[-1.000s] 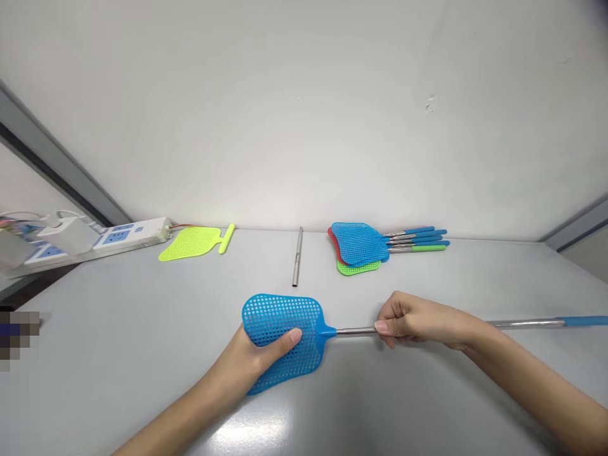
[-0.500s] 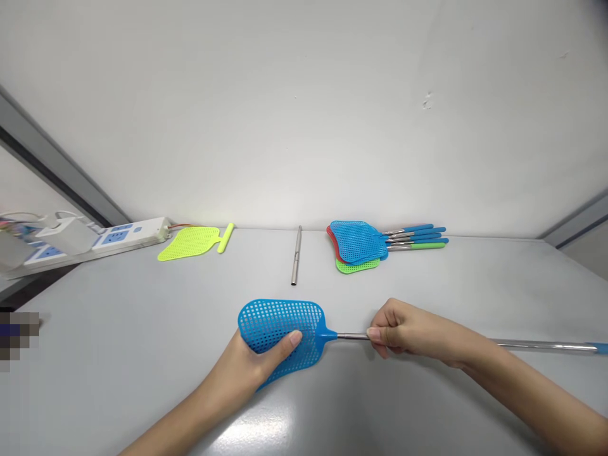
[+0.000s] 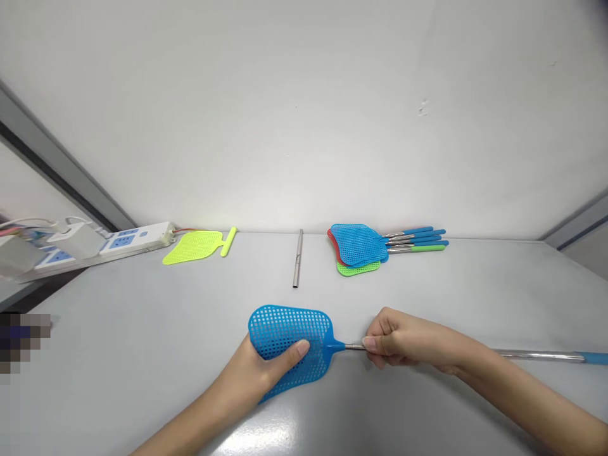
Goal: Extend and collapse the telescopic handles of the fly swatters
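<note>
A blue fly swatter point(image 3: 316, 323) with a perforated head lies level above the table, its metal rod pointing right. My left hand point(image 3: 266, 370) grips the head, thumb on top and the fingers hidden beneath it. Just right of the head's neck, my right hand point(image 3: 392, 339) pinches the thin silver rod between thumb and fingers. Part of the rod is hidden behind my right hand and forearm. Farther right it shows again as a thicker silver tube point(image 3: 536, 354), ending in a blue grip point(image 3: 593, 358) at the picture's edge.
Against the wall lies a stack of blue, red and green fly swatters point(image 3: 358, 246). Left of it are a loose silver metal rod point(image 3: 297, 259) and a yellow swatter head with a short crossbar point(image 3: 194, 246). A white power strip point(image 3: 142, 237) with plugs stands at the far left.
My right hand is now slightly closer to the swatter head, with less bare rod between them. The head and my left hand sit a little farther right and lower in view.
</note>
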Demonstrator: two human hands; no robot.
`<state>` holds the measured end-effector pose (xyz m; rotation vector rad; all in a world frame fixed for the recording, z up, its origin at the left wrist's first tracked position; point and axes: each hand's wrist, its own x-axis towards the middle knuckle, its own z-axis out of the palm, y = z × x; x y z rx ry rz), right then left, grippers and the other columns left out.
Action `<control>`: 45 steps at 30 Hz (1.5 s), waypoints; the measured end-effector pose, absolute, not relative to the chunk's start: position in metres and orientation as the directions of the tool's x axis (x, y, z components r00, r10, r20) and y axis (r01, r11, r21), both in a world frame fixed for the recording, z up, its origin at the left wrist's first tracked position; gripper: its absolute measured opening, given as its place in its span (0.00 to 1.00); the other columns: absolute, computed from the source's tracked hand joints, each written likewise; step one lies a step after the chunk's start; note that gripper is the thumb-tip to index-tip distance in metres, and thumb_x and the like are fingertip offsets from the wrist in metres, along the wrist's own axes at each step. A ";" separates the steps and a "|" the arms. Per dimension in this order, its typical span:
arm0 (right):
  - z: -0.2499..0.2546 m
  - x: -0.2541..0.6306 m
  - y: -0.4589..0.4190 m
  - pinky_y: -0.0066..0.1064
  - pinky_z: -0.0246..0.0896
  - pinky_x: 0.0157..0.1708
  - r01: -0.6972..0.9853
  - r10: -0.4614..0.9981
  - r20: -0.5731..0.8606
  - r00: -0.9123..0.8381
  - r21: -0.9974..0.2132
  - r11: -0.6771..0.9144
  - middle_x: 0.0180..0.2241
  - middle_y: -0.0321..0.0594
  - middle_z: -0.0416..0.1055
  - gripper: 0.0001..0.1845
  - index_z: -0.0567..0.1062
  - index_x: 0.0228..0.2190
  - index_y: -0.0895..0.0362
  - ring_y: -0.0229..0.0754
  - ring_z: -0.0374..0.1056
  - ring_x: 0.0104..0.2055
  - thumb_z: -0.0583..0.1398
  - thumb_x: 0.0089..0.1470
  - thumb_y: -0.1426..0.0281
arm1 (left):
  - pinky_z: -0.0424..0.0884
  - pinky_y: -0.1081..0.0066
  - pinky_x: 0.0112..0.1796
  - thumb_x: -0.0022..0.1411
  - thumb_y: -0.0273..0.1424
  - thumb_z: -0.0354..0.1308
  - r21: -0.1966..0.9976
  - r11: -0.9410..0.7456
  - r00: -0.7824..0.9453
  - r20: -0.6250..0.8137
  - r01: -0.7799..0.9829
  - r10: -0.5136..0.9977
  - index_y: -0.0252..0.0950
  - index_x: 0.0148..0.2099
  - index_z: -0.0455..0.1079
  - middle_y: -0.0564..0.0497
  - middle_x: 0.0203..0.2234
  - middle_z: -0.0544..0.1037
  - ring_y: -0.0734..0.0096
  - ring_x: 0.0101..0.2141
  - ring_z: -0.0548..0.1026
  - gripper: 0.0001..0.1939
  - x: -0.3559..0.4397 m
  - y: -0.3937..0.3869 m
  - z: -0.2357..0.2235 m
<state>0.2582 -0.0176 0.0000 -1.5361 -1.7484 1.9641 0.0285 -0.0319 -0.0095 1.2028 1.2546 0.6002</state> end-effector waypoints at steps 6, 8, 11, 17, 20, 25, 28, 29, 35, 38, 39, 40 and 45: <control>0.008 0.270 -0.013 0.21 0.42 0.18 0.507 0.621 -0.473 -0.625 -0.851 -0.138 0.15 0.30 0.53 0.20 0.72 0.25 0.62 0.28 0.47 0.18 0.51 0.53 0.59 | 0.69 0.63 0.40 0.48 0.37 0.60 0.835 0.548 0.343 -0.502 -0.047 0.794 0.35 0.43 0.67 0.45 0.38 0.75 0.60 0.37 0.73 0.19 0.025 -0.032 0.002; 0.013 0.273 -0.012 0.21 0.43 0.18 0.556 0.635 -0.461 -0.620 -0.829 -0.059 0.16 0.31 0.55 0.21 0.72 0.28 0.61 0.29 0.48 0.18 0.49 0.54 0.57 | 0.68 0.62 0.40 0.50 0.36 0.60 0.788 0.608 0.395 -0.529 -0.099 0.751 0.34 0.44 0.67 0.44 0.38 0.75 0.59 0.37 0.73 0.19 0.023 -0.031 0.002; 0.016 0.275 -0.012 0.21 0.45 0.19 0.616 0.669 -0.457 -0.586 -0.788 0.001 0.19 0.31 0.57 0.19 0.69 0.27 0.60 0.29 0.51 0.19 0.49 0.54 0.59 | 0.68 0.62 0.41 0.52 0.35 0.58 0.727 0.671 0.458 -0.551 -0.147 0.698 0.33 0.44 0.67 0.43 0.38 0.75 0.59 0.37 0.74 0.17 0.019 -0.026 -0.002; 0.008 0.274 -0.010 0.22 0.48 0.21 0.627 0.683 -0.453 -0.573 -0.779 0.009 0.20 0.33 0.59 0.16 0.70 0.25 0.61 0.30 0.54 0.21 0.50 0.54 0.63 | 0.67 0.63 0.42 0.53 0.34 0.57 0.671 0.720 0.496 -0.571 -0.177 0.654 0.33 0.45 0.67 0.43 0.40 0.74 0.60 0.39 0.73 0.17 0.016 -0.023 -0.002; 0.007 0.273 -0.013 0.22 0.44 0.19 0.585 0.673 -0.447 -0.588 -0.811 -0.027 0.19 0.32 0.56 0.16 0.71 0.26 0.61 0.29 0.49 0.20 0.51 0.54 0.63 | 0.69 0.63 0.40 0.51 0.36 0.59 0.700 0.701 0.436 -0.594 -0.134 0.676 0.35 0.47 0.66 0.43 0.39 0.75 0.60 0.36 0.74 0.20 0.019 -0.026 0.003; 0.006 0.274 -0.015 0.23 0.36 0.17 0.550 0.660 -0.458 -0.595 -0.831 -0.082 0.16 0.28 0.47 0.17 0.73 0.27 0.62 0.29 0.41 0.18 0.51 0.53 0.63 | 0.69 0.62 0.38 0.47 0.37 0.62 0.743 0.661 0.338 -0.598 -0.106 0.727 0.35 0.48 0.65 0.43 0.37 0.76 0.60 0.34 0.74 0.25 0.027 -0.033 0.003; 0.004 0.272 -0.014 0.23 0.36 0.17 0.514 0.635 -0.478 -0.607 -0.845 -0.144 0.15 0.28 0.47 0.16 0.73 0.26 0.63 0.28 0.41 0.18 0.52 0.53 0.64 | 0.69 0.61 0.39 0.46 0.37 0.62 0.744 0.662 0.327 -0.605 -0.093 0.726 0.35 0.49 0.65 0.43 0.37 0.76 0.59 0.35 0.74 0.26 0.030 -0.036 0.000; 0.003 0.271 -0.014 0.22 0.36 0.17 0.501 0.627 -0.487 -0.608 -0.848 -0.173 0.15 0.28 0.48 0.15 0.73 0.26 0.63 0.27 0.41 0.17 0.53 0.52 0.65 | 0.68 0.60 0.39 0.46 0.38 0.62 0.748 0.658 0.324 -0.602 -0.092 0.730 0.34 0.49 0.64 0.42 0.38 0.75 0.58 0.36 0.74 0.27 0.031 -0.037 -0.002; 0.000 0.268 -0.016 0.22 0.33 0.13 0.479 0.571 -0.577 -0.583 -0.813 -0.332 0.14 0.28 0.50 0.16 0.73 0.24 0.64 0.26 0.41 0.15 0.55 0.50 0.64 | 0.68 0.60 0.41 0.46 0.38 0.62 0.781 0.619 0.339 -0.561 -0.086 0.755 0.35 0.48 0.65 0.43 0.39 0.75 0.57 0.39 0.73 0.26 0.032 -0.042 -0.007; -0.002 0.267 -0.016 0.23 0.30 0.12 0.455 0.522 -0.602 -0.605 -0.799 -0.394 0.13 0.27 0.49 0.15 0.72 0.23 0.63 0.26 0.40 0.14 0.55 0.50 0.64 | 0.68 0.60 0.41 0.46 0.39 0.62 0.807 0.588 0.329 -0.543 -0.050 0.773 0.35 0.45 0.67 0.44 0.39 0.75 0.57 0.39 0.73 0.24 0.032 -0.045 -0.008; -0.003 0.267 -0.016 0.23 0.29 0.12 0.448 0.508 -0.607 -0.611 -0.794 -0.411 0.13 0.27 0.49 0.15 0.72 0.23 0.63 0.26 0.39 0.14 0.55 0.49 0.64 | 0.68 0.60 0.41 0.46 0.39 0.61 0.817 0.576 0.325 -0.535 -0.039 0.780 0.35 0.45 0.67 0.44 0.39 0.75 0.57 0.39 0.73 0.24 0.032 -0.046 -0.008; -0.004 0.267 -0.016 0.23 0.28 0.11 0.441 0.498 -0.611 -0.615 -0.790 -0.426 0.12 0.26 0.48 0.15 0.71 0.22 0.63 0.26 0.38 0.13 0.55 0.49 0.64 | 0.68 0.60 0.41 0.46 0.40 0.61 0.825 0.564 0.322 -0.526 -0.029 0.787 0.35 0.45 0.67 0.44 0.39 0.75 0.57 0.39 0.73 0.24 0.032 -0.046 -0.008; -0.007 0.267 -0.016 0.22 0.27 0.11 0.405 0.452 -0.615 -0.646 -0.778 -0.480 0.12 0.26 0.47 0.14 0.70 0.22 0.63 0.25 0.37 0.13 0.55 0.50 0.65 | 0.68 0.61 0.41 0.46 0.42 0.60 0.850 0.526 0.337 -0.501 0.020 0.797 0.35 0.45 0.68 0.44 0.40 0.75 0.57 0.40 0.72 0.24 0.031 -0.047 -0.010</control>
